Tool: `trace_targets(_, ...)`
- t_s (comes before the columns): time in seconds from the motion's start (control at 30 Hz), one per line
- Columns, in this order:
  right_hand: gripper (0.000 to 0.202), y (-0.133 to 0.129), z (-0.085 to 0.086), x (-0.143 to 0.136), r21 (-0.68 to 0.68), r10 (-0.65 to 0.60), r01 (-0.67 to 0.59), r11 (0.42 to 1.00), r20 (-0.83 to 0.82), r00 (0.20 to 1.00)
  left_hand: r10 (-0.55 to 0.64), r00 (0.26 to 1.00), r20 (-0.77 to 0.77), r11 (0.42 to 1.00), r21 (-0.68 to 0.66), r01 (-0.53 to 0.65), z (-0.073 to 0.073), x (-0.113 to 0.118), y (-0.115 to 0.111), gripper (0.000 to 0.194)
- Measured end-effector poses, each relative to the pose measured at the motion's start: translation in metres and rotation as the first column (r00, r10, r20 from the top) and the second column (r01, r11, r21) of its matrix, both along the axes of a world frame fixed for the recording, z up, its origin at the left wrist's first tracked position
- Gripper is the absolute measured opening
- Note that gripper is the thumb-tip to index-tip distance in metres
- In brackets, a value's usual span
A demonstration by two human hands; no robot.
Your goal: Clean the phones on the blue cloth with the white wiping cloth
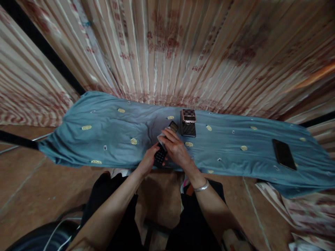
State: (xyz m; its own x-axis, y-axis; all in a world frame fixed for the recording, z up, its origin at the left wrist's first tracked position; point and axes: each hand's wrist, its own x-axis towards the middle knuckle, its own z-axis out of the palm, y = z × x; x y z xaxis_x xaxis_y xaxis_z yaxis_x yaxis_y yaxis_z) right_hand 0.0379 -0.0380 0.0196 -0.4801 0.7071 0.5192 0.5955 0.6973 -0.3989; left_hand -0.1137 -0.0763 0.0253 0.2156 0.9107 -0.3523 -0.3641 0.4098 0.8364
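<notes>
A slim black keypad device (159,157) with a small screen at its far end is held at a slant above the front edge of the blue cloth; whether it is a calculator or a phone I cannot tell. My left hand (149,158) grips its lower left side, the thumb along its edge. Over its middle lies my right hand (176,148), fingers closed on a pale grey wipe (161,138) pressed against the face. Part of the device is hidden under the wipe and fingers. Just beyond my right hand stands a checkered, gold-edged case (188,115) with a glossy dark lower part.
A blue patterned cloth (227,139) covers the narrow bench. Toward its right end lies a dark smartphone (284,154). Patterned curtains (167,52) hang behind, and black poles (47,48) flank the bench. A black round object with a white cable (59,228) is at lower left.
</notes>
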Motion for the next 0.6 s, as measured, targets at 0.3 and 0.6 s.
trace_targets(0.3, 0.040, 0.025, -0.005, 0.024, 0.006, -0.251, 0.258, 0.966, -0.210, 0.945, -0.056, 0.987, 0.148, 0.995, -0.078, 0.068, -0.001, 0.007, -0.001, 0.059)
trace_targets(0.6, 0.039, 0.036, -0.007, 0.037, -0.193, -0.412, 0.365, 0.911, -0.419, 0.809, -0.043, 0.968, 0.247, 0.989, -0.124, 0.076, 0.011, 0.008, 0.000, 0.033)
